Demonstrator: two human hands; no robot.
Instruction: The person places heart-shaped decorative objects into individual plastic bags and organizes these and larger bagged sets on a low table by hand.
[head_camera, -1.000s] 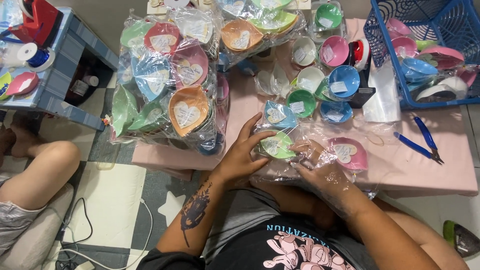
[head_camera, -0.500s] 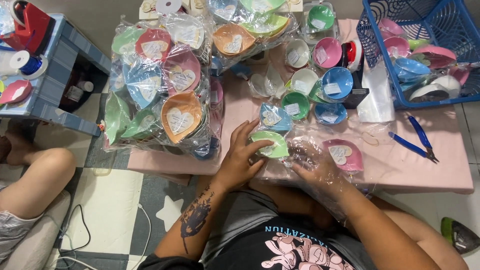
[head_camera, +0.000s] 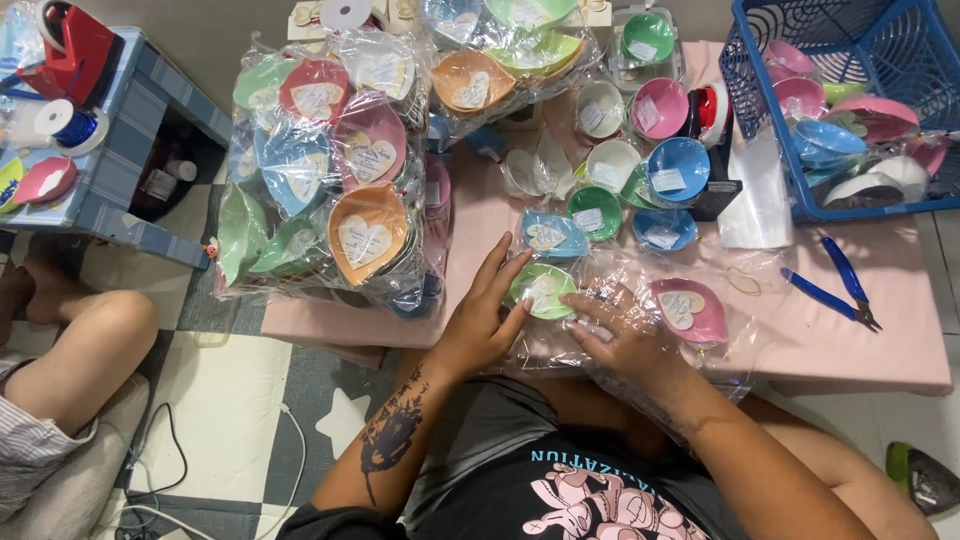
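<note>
We see a low pink table that is very full. At its left edge a tall heap of bagged dishes blocks the way. Along the far edge, little round bowls sit close together, so no hand fits between them. The far right corner is filled by a blue basket. Blue pliers lie near the right edge. Our left hand and right hand fill the near edge, with crinkly clear plastic over the middle. The only open room is the bare strip by the near right corner.
</note>
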